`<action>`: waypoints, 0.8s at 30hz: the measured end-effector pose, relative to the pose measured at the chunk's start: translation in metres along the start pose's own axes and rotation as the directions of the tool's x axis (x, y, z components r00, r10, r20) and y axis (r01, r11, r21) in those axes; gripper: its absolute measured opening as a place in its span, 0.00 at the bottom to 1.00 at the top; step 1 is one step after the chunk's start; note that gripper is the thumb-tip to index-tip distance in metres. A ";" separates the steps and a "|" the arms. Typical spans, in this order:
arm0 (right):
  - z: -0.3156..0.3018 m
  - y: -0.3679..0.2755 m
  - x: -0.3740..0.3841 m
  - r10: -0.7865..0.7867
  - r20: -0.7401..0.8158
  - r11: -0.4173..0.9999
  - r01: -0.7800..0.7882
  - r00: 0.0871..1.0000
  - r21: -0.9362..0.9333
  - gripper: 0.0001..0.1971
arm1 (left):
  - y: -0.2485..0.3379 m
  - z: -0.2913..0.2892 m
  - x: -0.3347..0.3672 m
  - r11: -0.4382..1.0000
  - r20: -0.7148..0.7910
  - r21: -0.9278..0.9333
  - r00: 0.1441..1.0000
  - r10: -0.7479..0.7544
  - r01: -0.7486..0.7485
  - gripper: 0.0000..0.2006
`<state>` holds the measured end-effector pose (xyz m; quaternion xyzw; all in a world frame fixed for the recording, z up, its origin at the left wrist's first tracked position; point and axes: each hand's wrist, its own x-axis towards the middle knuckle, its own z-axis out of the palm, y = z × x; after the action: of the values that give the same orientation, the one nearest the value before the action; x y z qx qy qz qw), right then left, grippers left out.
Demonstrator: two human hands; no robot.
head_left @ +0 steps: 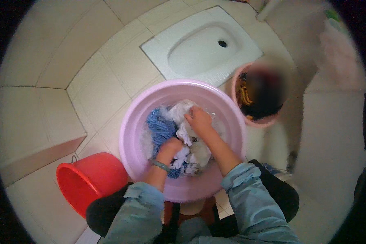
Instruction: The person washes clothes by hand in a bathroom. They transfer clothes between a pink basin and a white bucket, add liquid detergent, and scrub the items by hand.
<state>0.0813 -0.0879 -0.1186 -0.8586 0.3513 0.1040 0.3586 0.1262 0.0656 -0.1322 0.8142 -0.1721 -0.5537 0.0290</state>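
A large pink-lilac basin (pixel 131 122) stands on the floor before me with wet laundry and some water in it. My right hand (pixel 200 121) is closed on a bunched white cloth (pixel 180 110) near the middle of the basin. Lower and to the left, my left hand (pixel 173 146) reaches down between a blue patterned cloth (pixel 162 126) and more white fabric (pixel 181 157); its fingers are hidden. A greyish-green bangle (pixel 160 165) circles my left wrist. Both light blue sleeves are pushed up. A pale beige bunch of cloth (pixel 199 153) lies under my right forearm.
A red bucket (pixel 105 171) lies tipped at the left of the basin. At the right stands a pink pail (pixel 235 87) with dark cloth and a yellow pattern inside, partly blurred. Beyond the basin, a white squat toilet (pixel 162 51) is set into the tiled floor (pixel 118 81).
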 end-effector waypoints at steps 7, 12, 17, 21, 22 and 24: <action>0.048 0.029 -0.032 -0.007 -0.410 0.996 -0.030 0.912 -0.085 0.21 | 0.054 -0.022 0.036 0.780 -0.661 0.522 0.414 0.625 -0.345 0.18; 0.060 0.054 -0.030 -0.024 -0.305 0.995 -0.006 0.952 -0.097 0.22 | 0.069 0.006 0.090 0.771 -0.507 0.584 0.626 0.592 -0.255 0.17; 0.057 0.045 0.011 -0.096 -0.193 0.943 0.027 0.977 -0.332 0.16 | 0.036 0.011 0.143 0.893 -0.629 0.433 0.669 0.396 -0.122 0.16; 0.026 0.061 0.025 0.096 0.035 0.994 -0.094 0.995 -0.046 0.19 | 0.096 -0.037 0.089 0.932 -0.352 0.315 0.890 0.291 -0.180 0.21; 0.025 0.068 0.018 0.110 -0.118 0.991 -0.100 0.987 0.088 0.19 | 0.093 -0.039 0.090 0.965 -0.394 0.128 0.882 0.261 -0.228 0.21; 0.010 0.054 -0.003 0.146 -0.200 0.966 -0.095 0.969 0.241 0.20 | 0.069 -0.029 0.085 0.918 -0.451 -0.269 0.880 0.149 -0.293 0.22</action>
<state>0.0437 -0.1064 -0.1538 -0.7944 0.4497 -0.0096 0.4082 0.1637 -0.0300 -0.1803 0.8724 -0.1599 -0.3786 0.2646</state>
